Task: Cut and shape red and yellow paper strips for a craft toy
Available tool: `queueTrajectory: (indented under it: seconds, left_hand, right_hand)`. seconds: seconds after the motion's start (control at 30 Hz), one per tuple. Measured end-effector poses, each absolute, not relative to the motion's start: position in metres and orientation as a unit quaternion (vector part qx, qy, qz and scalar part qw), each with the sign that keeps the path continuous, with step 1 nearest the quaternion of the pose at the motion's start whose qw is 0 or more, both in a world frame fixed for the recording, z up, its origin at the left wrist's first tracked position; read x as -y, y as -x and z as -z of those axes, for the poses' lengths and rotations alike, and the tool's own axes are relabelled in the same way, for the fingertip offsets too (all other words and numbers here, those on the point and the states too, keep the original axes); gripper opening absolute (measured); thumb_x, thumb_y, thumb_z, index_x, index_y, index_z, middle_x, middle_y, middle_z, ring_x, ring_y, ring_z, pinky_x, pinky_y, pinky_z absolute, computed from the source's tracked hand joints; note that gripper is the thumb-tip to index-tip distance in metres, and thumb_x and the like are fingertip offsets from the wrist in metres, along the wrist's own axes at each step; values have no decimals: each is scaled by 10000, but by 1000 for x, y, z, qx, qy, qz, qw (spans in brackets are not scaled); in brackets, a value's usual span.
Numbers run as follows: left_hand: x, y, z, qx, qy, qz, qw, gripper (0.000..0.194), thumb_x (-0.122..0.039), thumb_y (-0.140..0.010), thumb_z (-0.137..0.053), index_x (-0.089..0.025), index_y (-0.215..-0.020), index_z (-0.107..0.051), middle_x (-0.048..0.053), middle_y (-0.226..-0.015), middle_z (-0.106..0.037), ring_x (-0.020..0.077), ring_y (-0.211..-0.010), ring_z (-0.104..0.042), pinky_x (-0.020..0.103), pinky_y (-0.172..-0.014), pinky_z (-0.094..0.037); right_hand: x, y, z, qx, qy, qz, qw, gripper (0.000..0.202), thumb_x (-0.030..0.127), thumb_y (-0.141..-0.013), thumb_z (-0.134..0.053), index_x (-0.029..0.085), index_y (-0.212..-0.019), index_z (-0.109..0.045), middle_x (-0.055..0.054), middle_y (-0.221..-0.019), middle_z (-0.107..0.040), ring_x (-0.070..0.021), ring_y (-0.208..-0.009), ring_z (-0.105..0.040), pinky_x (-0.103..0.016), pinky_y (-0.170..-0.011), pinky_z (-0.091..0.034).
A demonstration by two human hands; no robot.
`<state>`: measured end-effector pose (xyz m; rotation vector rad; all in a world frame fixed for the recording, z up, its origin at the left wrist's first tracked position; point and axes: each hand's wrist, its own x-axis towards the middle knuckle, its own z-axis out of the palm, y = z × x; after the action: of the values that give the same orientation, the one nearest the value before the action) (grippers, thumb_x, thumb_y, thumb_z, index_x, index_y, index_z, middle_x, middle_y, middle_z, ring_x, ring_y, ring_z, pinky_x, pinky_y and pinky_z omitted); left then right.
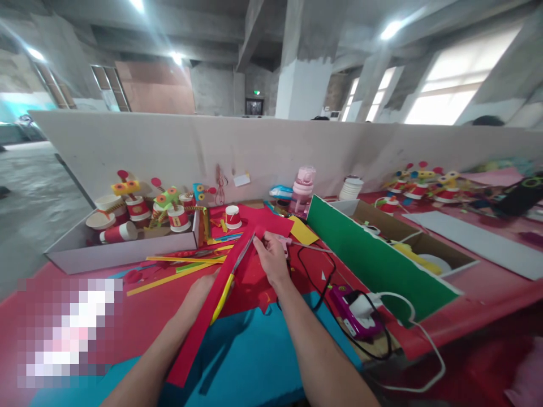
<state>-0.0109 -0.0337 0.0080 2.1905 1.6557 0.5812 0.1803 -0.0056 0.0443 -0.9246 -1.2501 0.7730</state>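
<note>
My right hand (274, 263) pinches red paper (274, 223) beside the tips of the scissors. The scissors (225, 297) have a yellow handle and metal blades pointing up and away from me. They lie along a long red paper strip (190, 345) that slants toward me. My left hand (204, 289) is at the strip's left side, near the scissors' handle. The paper hides its fingers, so its hold cannot be made out. Under my forearms is a blue padded sheet (250, 356).
A white box (127, 254) of paper-cup figures stands at left, with yellow strips (156, 281) before it. A paper cup (233, 216) and pink bottle (302, 189) stand behind. At right are a green-sided box (373, 260), purple power strip (354, 316) and cables.
</note>
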Motion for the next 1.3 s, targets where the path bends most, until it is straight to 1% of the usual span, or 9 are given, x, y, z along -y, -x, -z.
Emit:
queueTrajectory:
  seconds: [0.17, 0.4, 0.5, 0.63, 0.77, 0.93, 1.03, 1.17, 1.3]
  left_hand:
    - [34, 9, -10, -588, -782, -168, 121, 333, -448, -787, -523, -183, -923, -672, 82, -788, -720, 268, -756, -682, 262, -582, -455]
    - [34, 9, -7, -580, -781, -190, 132, 350, -458, -794, -522, -189, -958, -674, 83, -800, -724, 259, -759, -676, 260, -588, -450]
    - [29, 10, 2, -595, -774, -185, 117, 345, -458, -778, -546, -180, -927, -688, 92, -767, -716, 266, -752, -672, 259, -574, -444]
    - [25, 11, 10, -592, -773, -193, 118, 340, -461, -783, -543, -177, -894, -694, 80, -717, -697, 238, -696, -664, 237, -538, -428]
    - [26, 9, 5, -600, -764, -200, 132, 287, -422, -765, -560, -172, -821, -690, 53, -643, -675, 198, -627, -637, 217, -519, -418]
    - [34, 5, -7, -606, -755, -202, 150, 283, -397, -776, -528, -156, -761, -677, 43, -621, -662, 174, -604, -609, 210, -531, -424]
    - [37, 3, -13, -604, -751, -211, 161, 317, -423, -781, -508, -157, -723, -670, 38, -588, -640, 170, -584, -591, 210, -508, -415]
    - [39, 3, -15, -587, -767, -215, 146, 352, -451, -788, -492, -156, -720, -671, 37, -586, -626, 174, -568, -586, 225, -522, -416]
    - [35, 5, -10, -584, -771, -214, 138, 323, -464, -755, -542, -172, -748, -680, 37, -599, -634, 195, -618, -617, 214, -534, -420]
  right_hand:
    - [7, -180, -47, 556, 408, -336, 642, 210, 400, -830, -538, 208, -746, -549, 19, -676, -548, -144, -630, -483, -253, -585, -383]
    - [9, -179, -49, 552, 394, -348, 647, 181, 388, -829, -545, 216, -779, -569, 20, -662, -541, -154, -648, -501, -262, -606, -404]
    - [10, -179, -49, 552, 387, -350, 650, 176, 379, -828, -551, 216, -762, -565, 23, -675, -548, -146, -637, -492, -263, -612, -406]
    - [9, -179, -50, 550, 382, -355, 653, 180, 372, -824, -556, 211, -742, -551, 20, -694, -559, -142, -645, -496, -260, -621, -411]
    - [9, -180, -50, 554, 382, -359, 647, 189, 390, -829, -549, 214, -760, -553, 11, -714, -582, -156, -674, -520, -266, -642, -428]
    - [10, -180, -49, 557, 388, -350, 646, 195, 387, -830, -553, 219, -733, -540, 14, -690, -557, -155, -659, -506, -264, -617, -413]
    - [10, -180, -50, 552, 392, -350, 647, 207, 395, -823, -556, 220, -717, -526, 17, -671, -538, -155, -651, -493, -264, -607, -402]
    - [11, -180, -52, 543, 394, -357, 650, 222, 399, -816, -553, 212, -700, -525, 25, -654, -518, -141, -627, -463, -258, -598, -388]
    - [11, -181, -55, 520, 387, -370, 665, 218, 406, -818, -541, 210, -722, -524, 24, -673, -534, -139, -642, -470, -252, -607, -398]
